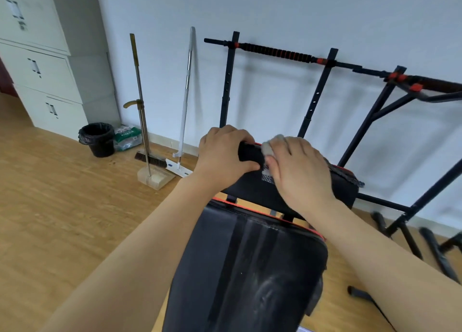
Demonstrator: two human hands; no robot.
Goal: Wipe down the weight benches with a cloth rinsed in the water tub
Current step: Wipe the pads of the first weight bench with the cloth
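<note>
A black weight bench with red piping runs away from me; its near pad shows wet streaks, and its far pad tilts up toward the wall. My left hand grips the top left edge of the far pad, thumb on the front face. My right hand presses a small grey-white cloth against the pad's top edge, fingers lying over it. Most of the cloth is hidden under that hand. The water tub is out of view.
A black bar rack with red collars stands against the wall behind the bench. A broom with dustpan and a flat mop lean on the wall at left. A black bin and grey cabinets stand further left. Wooden floor lies all around.
</note>
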